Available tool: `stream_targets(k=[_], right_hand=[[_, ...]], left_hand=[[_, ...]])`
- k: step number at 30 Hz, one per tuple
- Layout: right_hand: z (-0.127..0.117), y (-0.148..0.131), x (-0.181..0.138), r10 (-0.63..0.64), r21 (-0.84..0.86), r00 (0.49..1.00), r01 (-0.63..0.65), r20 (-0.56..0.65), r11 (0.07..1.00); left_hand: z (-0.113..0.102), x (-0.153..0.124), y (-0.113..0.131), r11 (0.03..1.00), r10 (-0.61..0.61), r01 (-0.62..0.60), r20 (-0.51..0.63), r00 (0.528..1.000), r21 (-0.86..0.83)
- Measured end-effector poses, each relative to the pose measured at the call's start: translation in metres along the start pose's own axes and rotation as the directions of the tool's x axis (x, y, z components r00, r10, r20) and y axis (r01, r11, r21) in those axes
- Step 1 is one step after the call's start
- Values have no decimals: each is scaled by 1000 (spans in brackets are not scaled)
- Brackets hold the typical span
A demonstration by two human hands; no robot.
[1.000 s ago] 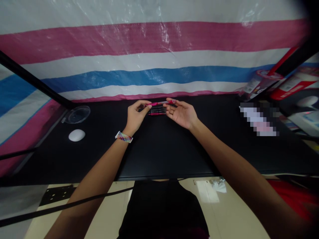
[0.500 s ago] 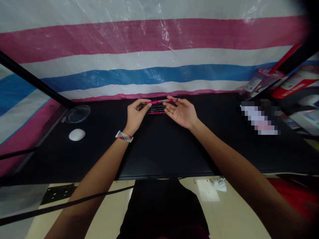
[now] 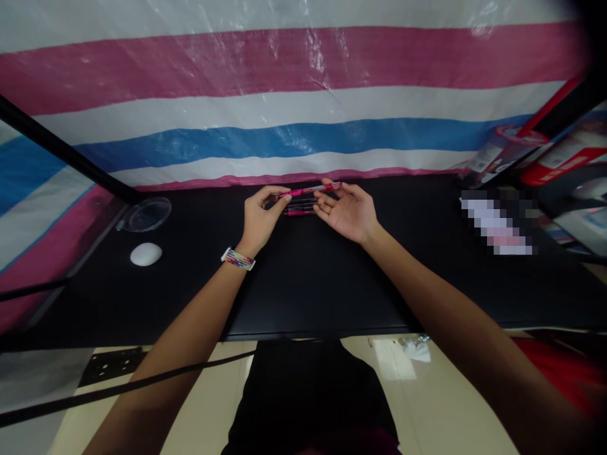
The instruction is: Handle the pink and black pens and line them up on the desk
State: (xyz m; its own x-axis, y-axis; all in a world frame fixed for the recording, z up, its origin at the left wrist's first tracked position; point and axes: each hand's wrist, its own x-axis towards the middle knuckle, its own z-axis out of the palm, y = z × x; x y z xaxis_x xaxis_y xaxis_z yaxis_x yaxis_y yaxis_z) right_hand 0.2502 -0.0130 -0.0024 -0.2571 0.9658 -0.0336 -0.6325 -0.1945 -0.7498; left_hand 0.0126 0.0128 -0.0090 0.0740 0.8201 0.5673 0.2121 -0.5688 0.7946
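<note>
My left hand (image 3: 258, 218) and my right hand (image 3: 347, 212) meet at the far side of a black table (image 3: 303, 278). Between them they hold a pink pen (image 3: 310, 189) level, the left fingers pinching its left end, the right thumb and fingertips at its right end. Just below the held pen, several more pens (image 3: 298, 207), dark and pink, lie side by side on the table between the hands. A colourful band sits on my left wrist.
A clear round lid or dish (image 3: 148, 213) and a white oval object (image 3: 146, 254) lie at the table's left. Red and white boxes (image 3: 559, 161) stand at the right. A striped pink, white and blue tarp (image 3: 284, 101) backs the table.
The hands stay on the pink pen in almost the same pose; the view has shifted slightly, nothing else moves.
</note>
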Motion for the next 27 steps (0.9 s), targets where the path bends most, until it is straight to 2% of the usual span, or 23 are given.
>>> stream_targets(k=[12, 19, 27], right_hand=[[0, -1, -2, -9, -47, 1000, 9, -10, 999], [1, -1, -1, -7, 43, 1000, 6, 15, 999], [9, -3, -6, -9, 35, 999, 8, 35, 999]], left_hand=[[1, 0, 0, 1000, 3, -3, -1, 1000, 25], [1, 0, -2, 1000, -2, 2, -6, 1000, -14], [-1, 0, 1, 999, -4, 2, -50, 999, -38]])
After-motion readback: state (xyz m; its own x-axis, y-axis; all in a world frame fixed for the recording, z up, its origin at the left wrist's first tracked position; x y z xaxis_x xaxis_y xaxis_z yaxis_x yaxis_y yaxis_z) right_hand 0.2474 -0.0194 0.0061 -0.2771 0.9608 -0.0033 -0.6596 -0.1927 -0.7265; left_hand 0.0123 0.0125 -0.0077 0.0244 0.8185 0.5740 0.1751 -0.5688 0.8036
